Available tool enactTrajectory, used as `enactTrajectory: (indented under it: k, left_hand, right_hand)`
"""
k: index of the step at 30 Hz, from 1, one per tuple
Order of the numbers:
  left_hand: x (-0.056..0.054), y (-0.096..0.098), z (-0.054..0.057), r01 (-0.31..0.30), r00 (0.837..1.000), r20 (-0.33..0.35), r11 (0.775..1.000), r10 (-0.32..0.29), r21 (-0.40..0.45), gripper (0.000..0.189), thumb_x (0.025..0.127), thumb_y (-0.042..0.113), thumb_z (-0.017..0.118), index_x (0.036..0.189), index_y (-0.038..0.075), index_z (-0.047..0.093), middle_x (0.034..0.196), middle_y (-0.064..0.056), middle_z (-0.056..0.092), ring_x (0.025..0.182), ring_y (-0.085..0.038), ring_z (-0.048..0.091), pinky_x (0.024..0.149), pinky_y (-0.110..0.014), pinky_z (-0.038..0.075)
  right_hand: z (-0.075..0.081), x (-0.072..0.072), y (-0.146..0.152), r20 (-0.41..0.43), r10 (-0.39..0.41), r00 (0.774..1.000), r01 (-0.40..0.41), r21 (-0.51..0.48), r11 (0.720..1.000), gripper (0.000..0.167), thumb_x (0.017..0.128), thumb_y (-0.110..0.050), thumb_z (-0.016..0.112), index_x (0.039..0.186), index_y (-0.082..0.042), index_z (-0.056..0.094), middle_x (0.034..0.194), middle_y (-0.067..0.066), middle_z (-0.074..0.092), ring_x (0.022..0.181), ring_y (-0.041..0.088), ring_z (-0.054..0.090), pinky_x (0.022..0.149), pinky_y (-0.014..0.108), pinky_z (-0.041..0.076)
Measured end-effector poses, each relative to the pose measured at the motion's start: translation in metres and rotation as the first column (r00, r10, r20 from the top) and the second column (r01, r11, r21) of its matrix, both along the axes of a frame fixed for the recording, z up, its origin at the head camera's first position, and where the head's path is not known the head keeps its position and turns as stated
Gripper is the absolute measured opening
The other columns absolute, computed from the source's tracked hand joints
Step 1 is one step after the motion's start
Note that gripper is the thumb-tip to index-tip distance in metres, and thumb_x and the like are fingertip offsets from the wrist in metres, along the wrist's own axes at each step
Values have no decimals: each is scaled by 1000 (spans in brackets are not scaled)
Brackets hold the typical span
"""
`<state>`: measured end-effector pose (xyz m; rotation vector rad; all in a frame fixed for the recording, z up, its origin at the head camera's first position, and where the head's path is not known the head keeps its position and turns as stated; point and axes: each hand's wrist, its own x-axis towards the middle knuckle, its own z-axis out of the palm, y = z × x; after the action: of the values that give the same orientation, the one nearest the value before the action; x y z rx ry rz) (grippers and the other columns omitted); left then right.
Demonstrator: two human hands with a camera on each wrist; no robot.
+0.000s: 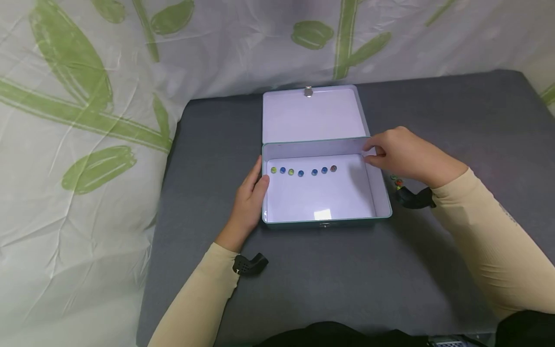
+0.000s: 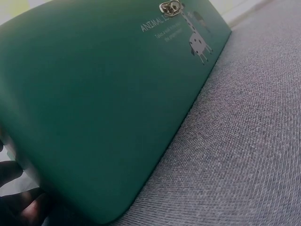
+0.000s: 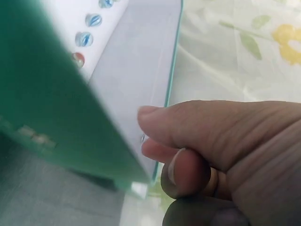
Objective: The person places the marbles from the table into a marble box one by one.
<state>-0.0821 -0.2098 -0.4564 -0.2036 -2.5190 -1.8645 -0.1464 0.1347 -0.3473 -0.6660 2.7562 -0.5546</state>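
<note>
A green metal box (image 1: 318,223) with a white inside stands on the table, its lid (image 1: 314,115) folded back. Several glass marbles (image 1: 314,172), blue, yellow-green and reddish, lie in a row across its floor. My left hand (image 1: 246,202) holds the box's left wall, thumb at the rim and fingers along the outside. Over the box's back right corner, my right hand (image 1: 401,153) pinches something small between thumb and index finger. A glassy glint there in the right wrist view looks like a marble (image 3: 143,138), mostly hidden by the fingertips.
More marbles (image 1: 399,183) lie on the grey table (image 1: 208,159) right of the box, partly covered by the right wrist and its black camera (image 1: 414,197). A patterned white curtain (image 1: 225,53) hangs behind and to the left. A metal clasp (image 2: 170,8) sits on the box front.
</note>
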Motion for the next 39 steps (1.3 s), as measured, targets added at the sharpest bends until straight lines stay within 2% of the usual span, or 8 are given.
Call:
enactTrajectory:
  k: [5,8,16,23,28,30,35,39]
  left_hand:
    - [0,-1,-1,-6,1000,9,1000,6,-9,59,111,29,47,166,15,32,170,-3,33,158,-16,26,128,-45,23]
    - [0,-1,0,-6,1000,11,1000,6,-10,59,111,29,46,167,15,32,170,-4,34,157,-17,27,127,-46,24]
    - [1,-1,1,-6,1000,15,1000,6,1,59,112,30,47,167,16,31,170,-2,34,157,-15,28,126,-45,25]
    - [1,1,0,-4,1000,14,1000,4,-11,61,112,32,45,167,13,29,170,-1,34,157,-13,26,127,-44,24]
    - [1,0,-1,-7,1000,27,1000,7,-17,60,112,33,45,167,15,30,170,1,33,157,-11,26,127,-43,23]
    - [1,-1,-2,-6,1000,28,1000,7,-18,60,112,33,45,167,16,30,170,1,33,157,-11,26,127,-43,23]
    - [0,-1,-3,-11,1000,20,1000,12,-14,60,111,32,46,167,15,31,169,1,34,156,-10,27,127,-42,24]
    - [-1,1,-2,-8,1000,18,1000,8,-2,60,111,32,46,167,16,31,169,2,35,156,-10,27,127,-43,25]
  right_hand:
    - [-2,3,16,-4,-29,1000,29,-18,999,26,98,-11,73,120,3,75,58,-3,40,53,11,37,59,29,35]
    - [-1,4,26,-18,-42,999,41,-9,999,27,99,-11,73,123,2,74,59,-4,40,52,10,36,65,31,39]
    - [0,4,46,-8,-86,996,87,26,996,32,99,-13,73,126,4,72,62,-3,58,56,14,52,66,33,43]
    - [-14,5,62,60,-88,994,84,56,995,29,100,-12,72,123,7,72,67,2,61,59,18,50,63,36,42]
    - [-28,5,70,108,-92,990,86,57,995,25,98,-7,71,119,7,72,68,2,58,61,19,50,63,37,43]
    - [-33,5,71,131,-96,987,88,62,994,24,98,-6,70,118,8,72,72,4,63,63,19,52,64,39,45]
    - [-41,4,71,151,-92,984,83,65,994,20,97,-1,68,112,9,76,100,21,76,84,31,69,75,50,55]
    - [-47,3,72,169,-94,981,87,51,995,17,96,-4,71,107,8,77,107,24,76,99,40,72,82,56,57]
